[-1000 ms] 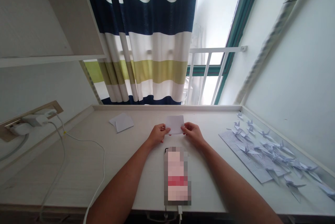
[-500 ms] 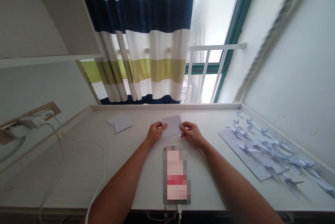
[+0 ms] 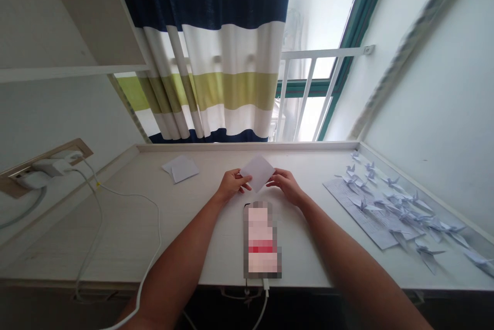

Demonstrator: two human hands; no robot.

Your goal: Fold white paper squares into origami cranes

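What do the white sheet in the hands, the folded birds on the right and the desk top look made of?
The sheet, pinched by the left hand, looks like thin matt white paper, with crisp straight edges. The folded birds seem to be similar paper, sharply creased and faintly bluish. The desk top is a pale matt board with fine wood-grain streaks, probably laminate.

The phone (image 3: 262,240) at 6 o'clock is pixelated. At its 12 o'clock, the paper (image 3: 258,171) hides fingers of the left hand (image 3: 231,186).
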